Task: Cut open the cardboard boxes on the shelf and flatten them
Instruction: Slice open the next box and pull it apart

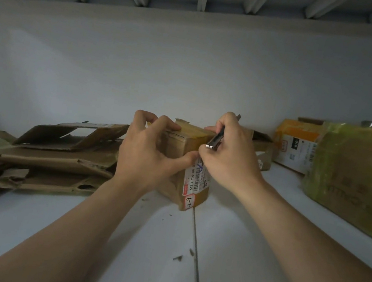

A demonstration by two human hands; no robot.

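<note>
Now | box [176,143]: small, brown, taped, labelled, upright | left hand [145,152] grips it | right hand [230,158] holds cutter [215,140]

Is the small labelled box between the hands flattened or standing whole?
Standing whole. The small labelled box keeps its boxed shape, taped top down; left hand grips it, right hand holds the utility knife.

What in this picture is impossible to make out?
Head view only:
Knife: whether its blade is out; the right hand covers most of it.
Small box: its contents, hidden by its own walls and the left hand.
Label: print too small.
Flattened cardboard: cut off by the left edge.
</note>
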